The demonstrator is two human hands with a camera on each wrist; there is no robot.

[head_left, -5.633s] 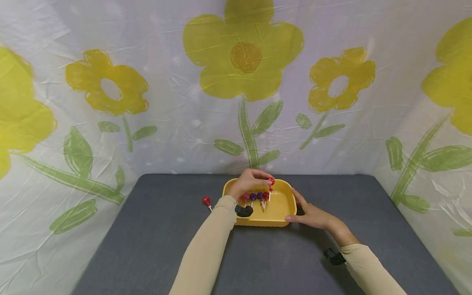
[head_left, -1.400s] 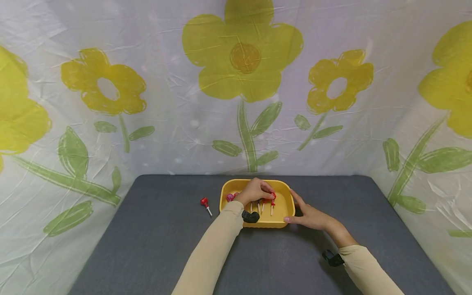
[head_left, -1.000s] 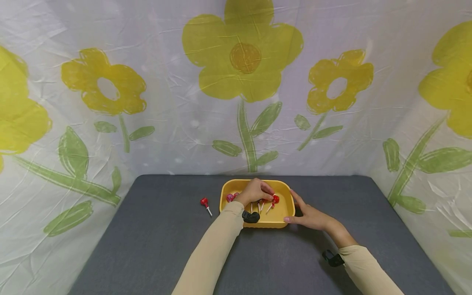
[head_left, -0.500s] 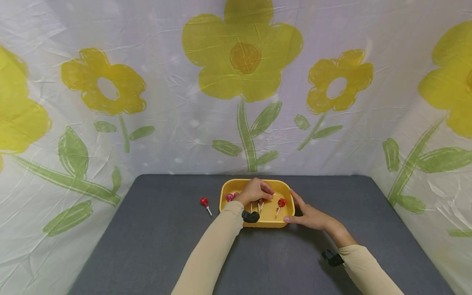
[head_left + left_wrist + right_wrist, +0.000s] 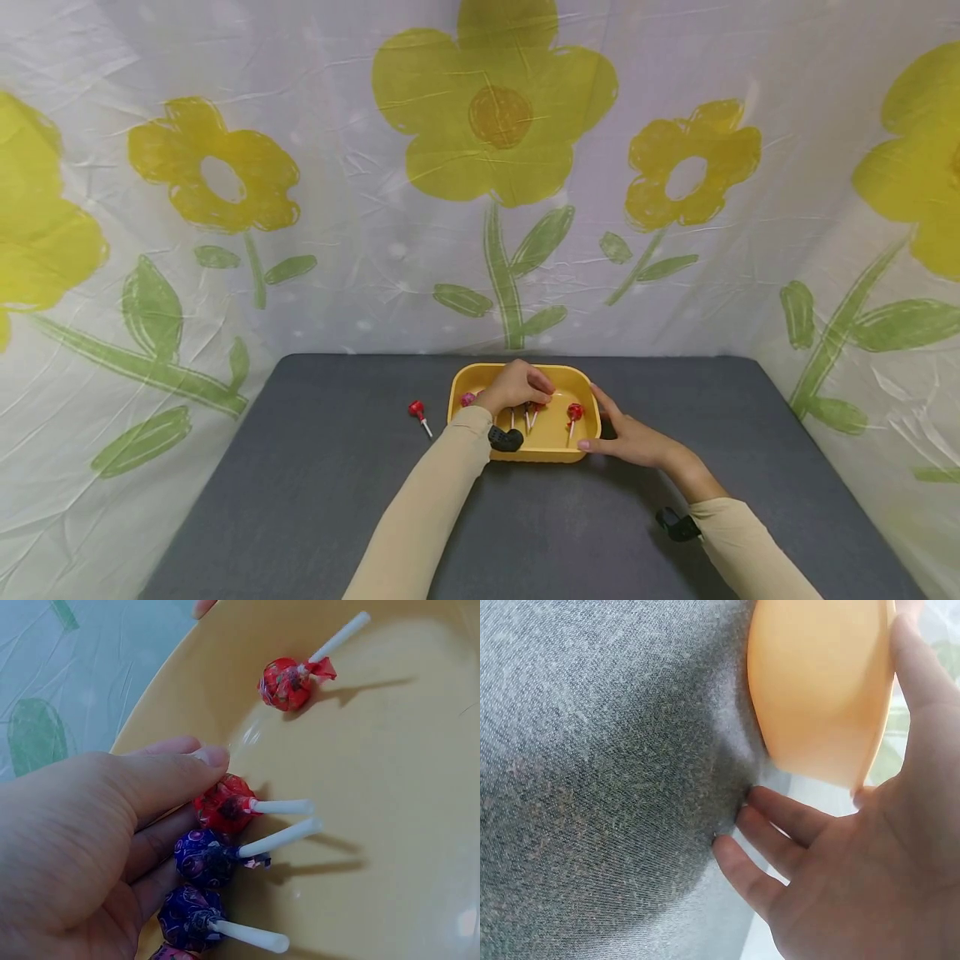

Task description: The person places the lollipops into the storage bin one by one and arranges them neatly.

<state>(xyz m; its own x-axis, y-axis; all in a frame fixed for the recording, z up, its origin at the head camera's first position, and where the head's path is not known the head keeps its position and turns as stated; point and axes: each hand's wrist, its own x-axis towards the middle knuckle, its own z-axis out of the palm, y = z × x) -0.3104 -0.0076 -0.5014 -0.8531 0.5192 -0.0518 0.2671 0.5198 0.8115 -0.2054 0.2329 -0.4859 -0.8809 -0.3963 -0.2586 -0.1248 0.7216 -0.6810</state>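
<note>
A yellow tray [image 5: 551, 456] holds several wrapped lollipops. My left hand [image 5: 513, 387] is inside it over a row of them. In the left wrist view its thumb lies against a red lollipop [image 5: 225, 804], while fingers reach behind that one and two dark blue lollipops [image 5: 204, 859]. No lollipop is lifted in it. Apart from the row, another red lollipop [image 5: 575, 412] leans at the tray's right end, stick toward me. My right hand [image 5: 633, 437] holds the right end between thumb and index finger; its other fingers extend beside the tray. The left forearm hides part of the row.
Left of the tray, a red lollipop [image 5: 417, 409] lies on the dark grey table [image 5: 337, 483]. Pink-wrapped lollipops [image 5: 468, 400] sit at the tray's left end. A flower-printed curtain [image 5: 360, 283] stands behind and at both sides of the table.
My left hand has let go of a red lollipop, which moved right and settled at the tray's right end. The left hand has barely shifted since; the right hand keeps its place.
</note>
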